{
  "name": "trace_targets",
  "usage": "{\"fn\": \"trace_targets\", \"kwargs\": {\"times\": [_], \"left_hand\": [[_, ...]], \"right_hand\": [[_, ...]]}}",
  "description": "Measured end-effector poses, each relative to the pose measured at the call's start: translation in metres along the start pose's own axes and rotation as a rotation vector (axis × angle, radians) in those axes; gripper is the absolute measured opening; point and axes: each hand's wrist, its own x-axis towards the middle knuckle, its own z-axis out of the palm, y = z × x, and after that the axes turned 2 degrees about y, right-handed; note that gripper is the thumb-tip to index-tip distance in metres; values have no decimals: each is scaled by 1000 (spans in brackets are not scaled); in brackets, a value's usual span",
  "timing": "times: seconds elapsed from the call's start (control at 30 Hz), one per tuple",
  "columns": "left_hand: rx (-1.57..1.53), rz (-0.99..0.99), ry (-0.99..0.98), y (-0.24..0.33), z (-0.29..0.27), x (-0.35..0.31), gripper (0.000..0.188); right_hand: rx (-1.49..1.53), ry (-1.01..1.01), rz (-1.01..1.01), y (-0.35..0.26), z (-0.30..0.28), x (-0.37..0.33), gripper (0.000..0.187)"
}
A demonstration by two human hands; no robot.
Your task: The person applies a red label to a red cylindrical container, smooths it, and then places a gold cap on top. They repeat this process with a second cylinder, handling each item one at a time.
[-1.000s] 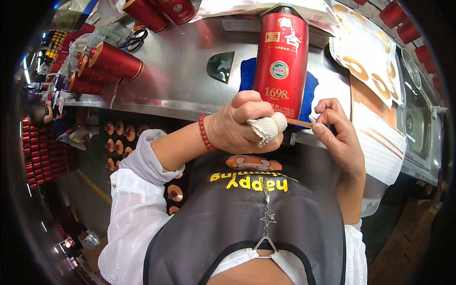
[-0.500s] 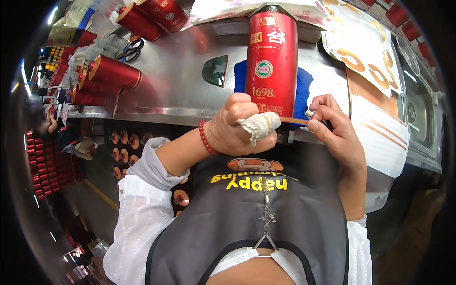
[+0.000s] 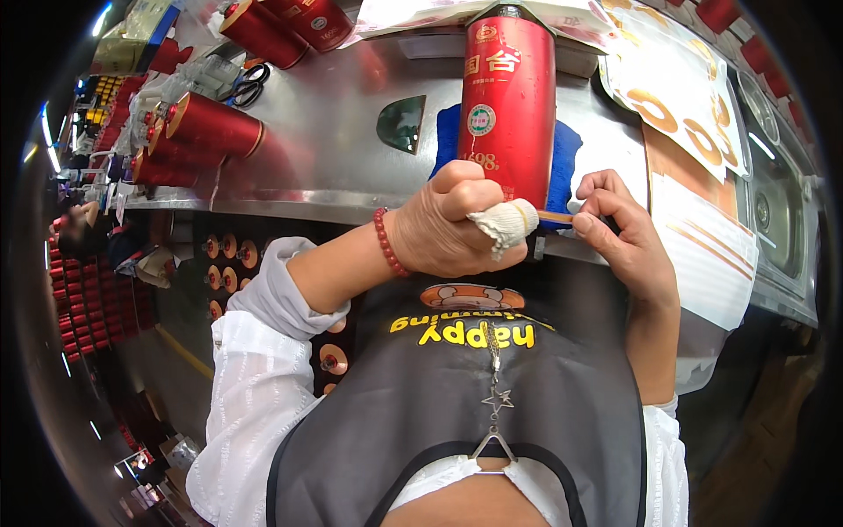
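Note:
A red bottle (image 3: 507, 97) with pale markings lies on a folded blue cloth (image 3: 565, 158), its neck end away from me. My left hand (image 3: 452, 220), a red bead bracelet at its wrist, is closed around a white cloth bundle (image 3: 507, 225) just in front of the bottle's near end. From the bundle a thin orange-brown strip (image 3: 555, 216) runs to my right hand (image 3: 625, 235), which pinches its end between thumb and finger. A small white bit shows by those fingers; what it is I cannot make out.
On the steel table (image 3: 338, 140) lie a dark green curved piece (image 3: 403, 125), black scissors (image 3: 251, 85) and several red bottles (image 3: 215, 129) at left. White sheets with gold rings (image 3: 694, 123), paper with thin strips (image 3: 702, 246) and a sink (image 3: 776, 202) are at right.
My left hand and the cloth bundle have shifted right, nearer my right hand, so less of the strip shows. The left hand now covers part of the bottle's near end, whose markings sit slightly turned.

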Motion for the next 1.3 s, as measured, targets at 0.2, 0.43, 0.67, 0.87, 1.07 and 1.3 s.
{"fn": "trace_targets", "kwargs": {"times": [0.2, 0.43, 0.67, 0.87, 1.07, 1.3], "left_hand": [[25, -28, -21, 2, -12, -8, 29], [14, 27, 12, -2, -1, -1, 32], [50, -4, 36, 3, -3, -2, 30], [35, 36, 9, 0, -6, 1, 26], [49, 0, 39, 5, -6, -1, 31], [109, 3, 62, 5, -5, -4, 29]], "right_hand": [[27, -5, 20, -2, 1, 1, 26], [6, -2, 8, -1, -1, -1, 26], [-1, -25, 14, 1, -1, 3, 25], [28, -8, 22, 2, 1, 2, 26], [10, -34, 16, 5, 0, 5, 26], [23, -13, -9, 5, 4, 5, 25]]}}
